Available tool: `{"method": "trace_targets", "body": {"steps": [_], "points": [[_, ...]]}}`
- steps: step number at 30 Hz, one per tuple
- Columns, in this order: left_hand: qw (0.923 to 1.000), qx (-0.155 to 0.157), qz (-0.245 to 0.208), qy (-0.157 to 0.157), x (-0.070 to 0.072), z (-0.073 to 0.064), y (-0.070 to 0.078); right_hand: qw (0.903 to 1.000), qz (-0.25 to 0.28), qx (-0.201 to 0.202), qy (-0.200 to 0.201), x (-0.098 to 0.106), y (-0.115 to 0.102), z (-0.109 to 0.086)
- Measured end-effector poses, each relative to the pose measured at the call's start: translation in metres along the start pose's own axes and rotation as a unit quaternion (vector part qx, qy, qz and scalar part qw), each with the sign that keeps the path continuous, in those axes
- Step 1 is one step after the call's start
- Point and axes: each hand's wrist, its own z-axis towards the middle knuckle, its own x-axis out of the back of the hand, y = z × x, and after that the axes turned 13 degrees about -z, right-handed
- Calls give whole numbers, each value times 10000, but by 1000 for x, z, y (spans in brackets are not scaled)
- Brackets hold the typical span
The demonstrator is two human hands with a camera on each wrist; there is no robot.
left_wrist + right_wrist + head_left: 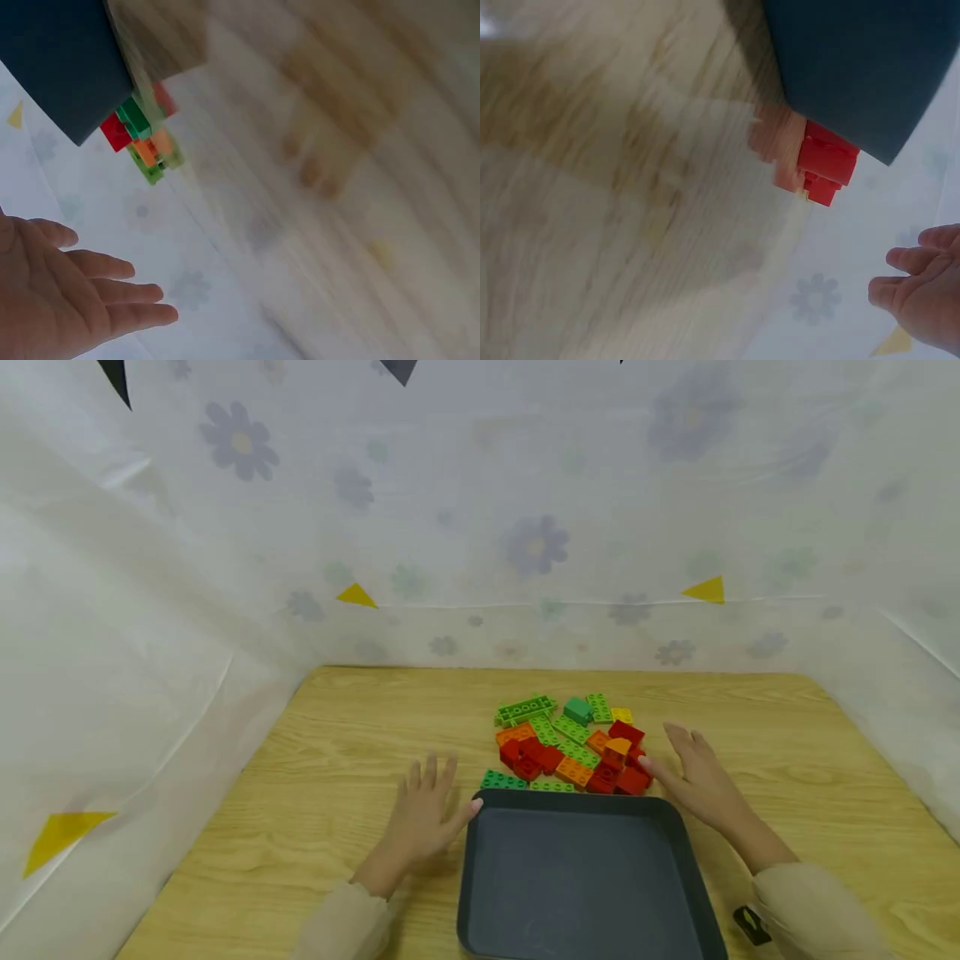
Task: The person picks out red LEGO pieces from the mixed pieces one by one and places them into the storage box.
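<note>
A dark grey rectangular tray (573,877) lies at the front of the table, and nothing is in it. Behind its far edge spreads a loose pile of toy building bricks: red bricks (528,756), orange bricks (574,772), light green bricks (577,753) and a dark green brick (503,780). My left hand (423,818) is spread with fingers straight beside the tray's far left corner, its thumb close to the rim. On the other side, my right hand (705,785) hovers with extended fingers just right of the red bricks. Neither hand holds anything.
The wooden table (300,827) extends to both sides of the tray. A pale flowered sheet (465,510) hangs behind and beside it. A small black object (752,926) is by the right sleeve.
</note>
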Motion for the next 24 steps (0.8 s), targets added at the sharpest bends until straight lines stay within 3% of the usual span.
{"method": "trace_targets", "body": {"steps": [3, 7, 14, 18, 24], "points": [[9995, 145, -91, -255, -5, -1, 1, 9999, 114, 58, -8, -4, 1, 7], [9950, 374, -664, -650, -10, -3, 3, 10000, 72, 55, 0, -10, 3, 15], [9661, 764, -2099, -1296, -16, -8, 8, 10000, -21, 48, 52, -23, 8, 23], [9561, 882, -2501, -1251, -16, -9, 11, 9999, 99, -40, 83, -26, 8, 27], [9476, 913, -2906, -968, -14, -9, 17, 9997, 156, -184, -29, -30, 8, 33]]}}
